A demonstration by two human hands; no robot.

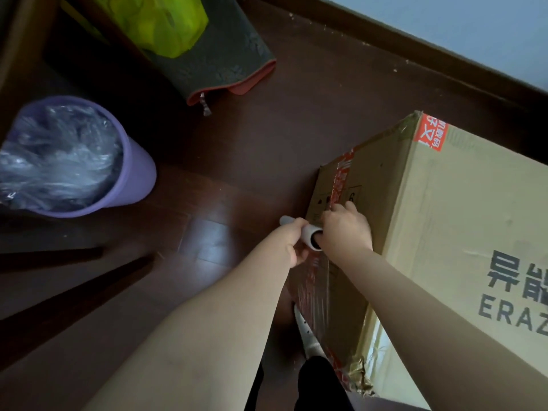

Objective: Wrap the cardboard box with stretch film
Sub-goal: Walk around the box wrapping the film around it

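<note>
A large cardboard box with red tape and dark lettering stands on the dark wood floor at the right. A white stretch film roll is held against the box's left side face. My left hand grips the roll around its middle. My right hand holds the roll's near end, thumb in the core, with fingers resting on the box face. Clear film stretches from the roll down over the lower part of that face.
A purple bin lined with a clear bag stands at the left. A dark mat with a neon green bag on it lies at the top. Dark furniture legs cross the lower left. A baseboard and wall run at the upper right.
</note>
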